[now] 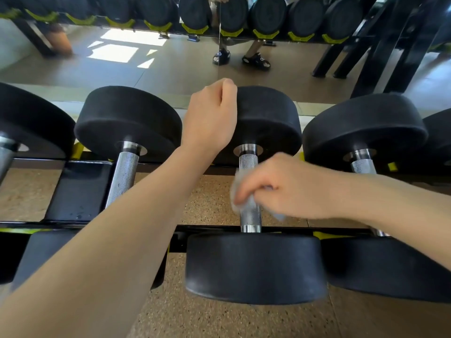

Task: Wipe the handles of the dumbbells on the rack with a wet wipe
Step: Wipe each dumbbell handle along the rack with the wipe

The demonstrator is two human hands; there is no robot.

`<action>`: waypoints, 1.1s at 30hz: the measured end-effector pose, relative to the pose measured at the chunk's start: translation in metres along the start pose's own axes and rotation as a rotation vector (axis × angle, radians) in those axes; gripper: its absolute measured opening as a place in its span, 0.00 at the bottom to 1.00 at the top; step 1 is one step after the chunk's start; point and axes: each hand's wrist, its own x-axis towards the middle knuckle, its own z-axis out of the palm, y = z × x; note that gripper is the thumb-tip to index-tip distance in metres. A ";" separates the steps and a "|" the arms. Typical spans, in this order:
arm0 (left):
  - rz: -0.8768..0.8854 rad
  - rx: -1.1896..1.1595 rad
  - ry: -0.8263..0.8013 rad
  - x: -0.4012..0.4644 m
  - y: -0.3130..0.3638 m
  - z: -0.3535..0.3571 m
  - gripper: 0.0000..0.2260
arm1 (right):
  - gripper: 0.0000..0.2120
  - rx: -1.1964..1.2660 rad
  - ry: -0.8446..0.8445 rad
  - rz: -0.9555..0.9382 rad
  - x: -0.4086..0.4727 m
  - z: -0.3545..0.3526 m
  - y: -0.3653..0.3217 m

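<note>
Fingers (246, 193) of the right hand (280, 186) are curling round the wet wipe (235, 186) and clamping it against the handle (249, 167) of the middle dumbbell (256, 264), about midway along the bar. Wipe is bunching: pale folds are showing left of the bar and a tail is hanging out on the right under the palm.

Left hand (210, 118) is resting at the left edge of the far head (268, 120), fingers curled; whether they are gripping the rubber or only bracing, cannot tell.

Judgement on technique: the bar is knurled, so the wipe should be wrapping the full circumference and travelling collar to collar with a slight twist; the underside is easy to miss. The steadying hand should be keeping the dumbbell from rolling in its cradle.

Object notes: chrome handle, cross-hatched grip, smooth collars at both ends, black round rubber heads. It is lying near-to-far across the rack (80, 191), with neighbouring dumbbells (127, 123) on its left and right. A mirror (170, 64) is standing behind.
</note>
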 end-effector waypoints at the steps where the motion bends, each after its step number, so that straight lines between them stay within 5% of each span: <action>1: 0.006 -0.002 0.002 0.000 0.000 -0.001 0.18 | 0.20 -0.044 0.130 -0.034 0.006 0.002 0.006; 5: 0.021 0.008 0.003 -0.001 0.001 -0.001 0.19 | 0.19 -0.247 0.144 -0.013 0.024 0.021 0.016; 9: 0.007 0.003 0.004 -0.001 0.001 -0.001 0.19 | 0.18 -0.126 -0.021 -0.002 0.015 0.016 0.015; 21: 0.004 0.004 -0.007 -0.001 0.000 0.000 0.19 | 0.15 -0.331 0.253 -0.100 0.016 0.015 0.035; 26: 0.026 0.005 0.001 0.000 0.000 0.000 0.18 | 0.18 -0.415 0.079 -0.253 0.018 0.023 0.024; 33: 0.024 0.019 -0.005 0.001 -0.002 0.000 0.18 | 0.19 -0.600 0.163 -0.231 0.022 0.009 0.047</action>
